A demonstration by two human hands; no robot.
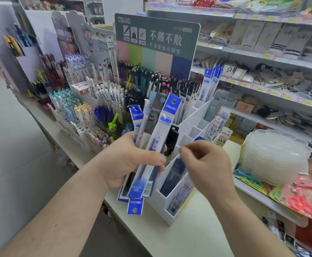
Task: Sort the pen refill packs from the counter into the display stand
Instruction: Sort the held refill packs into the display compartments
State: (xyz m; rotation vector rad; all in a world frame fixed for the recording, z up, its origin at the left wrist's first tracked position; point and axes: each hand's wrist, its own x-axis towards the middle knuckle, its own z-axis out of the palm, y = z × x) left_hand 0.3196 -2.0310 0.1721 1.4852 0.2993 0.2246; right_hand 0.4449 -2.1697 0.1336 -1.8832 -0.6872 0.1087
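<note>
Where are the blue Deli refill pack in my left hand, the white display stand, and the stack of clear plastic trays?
blue Deli refill pack [165, 125], head view, upper front.
white display stand [198, 119], head view, bare divider wall.
stack of clear plastic trays [274, 156], head view, top tray.

Two hands [131, 160], several refill packs [162, 130] in the left, one white display stand [194, 123], one stack of clear trays [274, 156]

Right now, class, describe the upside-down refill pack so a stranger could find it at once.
Start at the white display stand on the counter. Just left of it, the left hand grips a fan of refill packs. The upside-down pack hangs lowest, its blue header pointing down while the others' point up.
</note>
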